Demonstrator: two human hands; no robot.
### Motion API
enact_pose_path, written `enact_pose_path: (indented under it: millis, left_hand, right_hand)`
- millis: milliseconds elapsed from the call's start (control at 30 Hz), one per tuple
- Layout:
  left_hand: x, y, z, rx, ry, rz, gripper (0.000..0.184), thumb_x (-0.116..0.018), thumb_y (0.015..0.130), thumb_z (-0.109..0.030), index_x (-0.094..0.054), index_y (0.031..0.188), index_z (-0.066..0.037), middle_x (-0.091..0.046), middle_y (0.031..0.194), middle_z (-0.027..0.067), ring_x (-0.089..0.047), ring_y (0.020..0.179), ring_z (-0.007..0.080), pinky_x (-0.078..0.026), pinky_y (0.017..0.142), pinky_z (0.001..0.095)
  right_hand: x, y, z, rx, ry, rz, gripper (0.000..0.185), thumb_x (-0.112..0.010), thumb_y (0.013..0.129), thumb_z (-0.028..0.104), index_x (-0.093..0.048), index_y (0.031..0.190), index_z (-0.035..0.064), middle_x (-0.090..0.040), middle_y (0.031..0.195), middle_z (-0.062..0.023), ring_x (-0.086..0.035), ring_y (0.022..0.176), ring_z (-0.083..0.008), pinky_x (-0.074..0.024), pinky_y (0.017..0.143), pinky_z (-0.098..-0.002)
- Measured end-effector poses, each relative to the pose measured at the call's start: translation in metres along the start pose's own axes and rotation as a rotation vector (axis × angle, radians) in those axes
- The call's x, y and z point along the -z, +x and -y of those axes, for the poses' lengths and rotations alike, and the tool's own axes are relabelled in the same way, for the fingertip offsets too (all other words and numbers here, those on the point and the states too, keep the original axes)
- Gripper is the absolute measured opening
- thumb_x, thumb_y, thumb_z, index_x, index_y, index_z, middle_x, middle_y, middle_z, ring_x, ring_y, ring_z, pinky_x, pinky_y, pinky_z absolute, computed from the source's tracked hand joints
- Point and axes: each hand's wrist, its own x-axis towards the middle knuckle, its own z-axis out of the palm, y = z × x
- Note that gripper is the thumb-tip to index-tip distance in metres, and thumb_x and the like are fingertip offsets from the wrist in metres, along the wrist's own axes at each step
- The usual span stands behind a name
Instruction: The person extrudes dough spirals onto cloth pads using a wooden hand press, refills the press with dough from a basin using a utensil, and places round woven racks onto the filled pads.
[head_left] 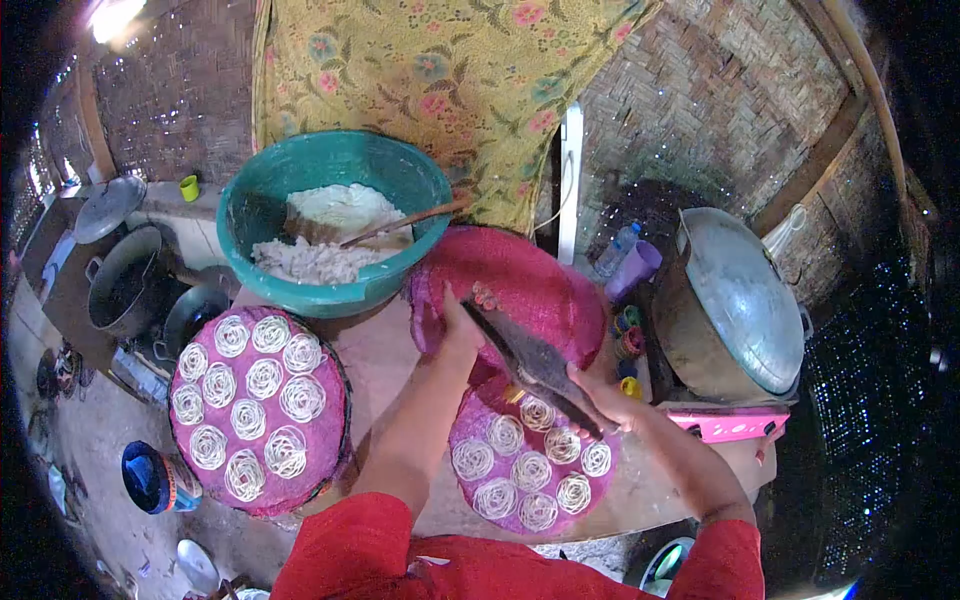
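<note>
My left hand (460,322) and my right hand (606,398) are closed round opposite ends of a dark, long-handled press (542,368). It is held aslant above a round tray covered in pink cloth (462,428). Spiral nests of white noodle strands (531,471) lie on that tray, partly hidden by the press at the top. Behind my hands is another round piece covered in bright pink cloth (540,275). To the left, a second pink-covered tray (225,395) carries several more white nests (264,378).
A green basin (240,225) of white dough (345,208) with a wooden stick (405,222) stands behind. At right, a large lidded pot (700,300) sits over a pink stove (728,424), near a purple cup (634,270). Dark pots (130,285) and a blue bucket (150,478) are left.
</note>
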Motion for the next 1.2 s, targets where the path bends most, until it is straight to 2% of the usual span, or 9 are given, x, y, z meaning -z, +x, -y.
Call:
enact_pose_path:
  millis: [67,167,367,633,767,967,1100,1167,1200]
  left_hand:
    - [0.004,-0.004,-0.004,-0.032,0.04,-0.188,0.058,-0.027,0.085,-0.066,-0.041,0.062,-0.014,-0.037,0.05,-0.0007,-0.039,0.047,0.0181,-0.037,0.056,0.0369]
    - [-0.012,0.007,-0.012,-0.081,0.07,-0.049,0.057,-0.027,0.085,-0.065,-0.041,0.062,-0.015,-0.037,0.049,-0.0019,-0.038,0.045,0.0173,-0.036,0.054,0.0357]
    - [-0.043,-0.018,-0.016,-0.069,0.051,-0.161,0.055,-0.026,0.086,-0.063,-0.04,0.059,-0.018,-0.035,0.048,-0.0041,-0.036,0.043,0.0146,-0.035,0.053,0.0333]
    - [-0.049,-0.003,-0.022,-0.09,0.079,-0.052,0.054,-0.027,0.085,-0.063,-0.038,0.058,-0.019,-0.034,0.047,-0.0042,-0.035,0.042,0.0141,-0.033,0.051,0.033]
    - [-0.055,-0.021,-0.023,-0.1,0.146,-0.142,0.053,-0.027,0.086,-0.063,-0.036,0.056,-0.02,-0.031,0.046,-0.005,-0.034,0.041,0.0138,-0.032,0.051,0.0328]
    - [-0.027,-0.009,0.009,-0.045,0.045,-0.199,0.055,-0.028,0.085,-0.065,-0.038,0.056,-0.019,-0.031,0.045,-0.0046,-0.032,0.04,0.0146,-0.03,0.05,0.0321]
    - [-0.009,0.008,0.012,-0.02,-0.014,0.01,0.052,-0.032,0.087,-0.061,-0.038,0.057,-0.019,-0.031,0.045,-0.0064,-0.031,0.04,0.0115,-0.03,0.049,0.0291]
    - [-0.002,0.01,0.01,-0.013,-0.014,0.132,0.05,-0.033,0.088,-0.058,-0.039,0.058,-0.019,-0.031,0.045,-0.0071,-0.031,0.04,0.01,-0.03,0.048,0.0276]
    - [-0.001,0.009,0.008,-0.033,-0.046,0.105,0.049,-0.035,0.088,-0.058,-0.038,0.059,-0.019,-0.031,0.046,-0.0073,-0.031,0.04,0.0094,-0.03,0.049,0.0267]
  right_hand:
    - [-0.011,0.0,0.002,0.129,-0.055,-0.015,0.073,-0.025,0.083,0.073,-0.055,0.084,0.0071,-0.053,0.054,-0.0059,-0.05,0.04,-0.0165,-0.0415,0.037,-0.0313]
    - [0.012,0.025,0.003,0.096,-0.118,-0.047,0.069,-0.027,0.085,0.071,-0.054,0.082,0.0076,-0.051,0.052,-0.0048,-0.049,0.039,-0.0161,-0.0396,0.036,-0.0307]
    - [-0.002,-0.011,0.018,0.067,-0.046,0.036,0.07,-0.026,0.086,0.07,-0.054,0.076,0.0074,-0.05,0.052,-0.0054,-0.048,0.038,-0.0151,-0.0361,0.034,-0.0302]
    - [-0.004,-0.008,0.025,0.12,-0.298,-0.33,0.078,-0.025,0.083,0.073,-0.054,0.061,0.005,-0.05,0.05,-0.0062,-0.049,0.039,-0.0164,-0.0361,0.034,-0.0313]
    - [-0.008,-0.004,0.012,0.174,-0.213,-0.117,0.073,-0.026,0.085,0.071,-0.058,0.079,0.0059,-0.052,0.052,-0.0048,-0.049,0.039,-0.0148,-0.0378,0.035,-0.0293]
    - [0.0,-0.02,0.007,0.131,-0.249,-0.271,0.068,-0.025,0.088,0.066,-0.056,0.078,0.0057,-0.052,0.052,-0.0069,-0.048,0.038,-0.0158,-0.0372,0.035,-0.0301]
    - [0.02,-0.023,0.008,0.031,-0.286,-0.226,0.074,-0.026,0.086,0.07,-0.056,0.091,0.0022,-0.056,0.057,-0.0093,-0.055,0.042,-0.0194,-0.0424,0.039,-0.0292]
    - [0.026,-0.025,0.004,0.31,0.267,0.15,0.082,-0.027,0.082,0.074,-0.054,0.108,0.0015,-0.063,0.071,-0.0133,-0.061,0.05,-0.0212,-0.0461,0.042,-0.032]
    - [0.03,-0.009,-0.001,0.325,0.437,0.112,0.087,-0.026,0.081,0.075,-0.047,0.122,0.0014,-0.065,0.093,-0.0182,-0.066,0.066,-0.0221,-0.0502,0.049,-0.0383]
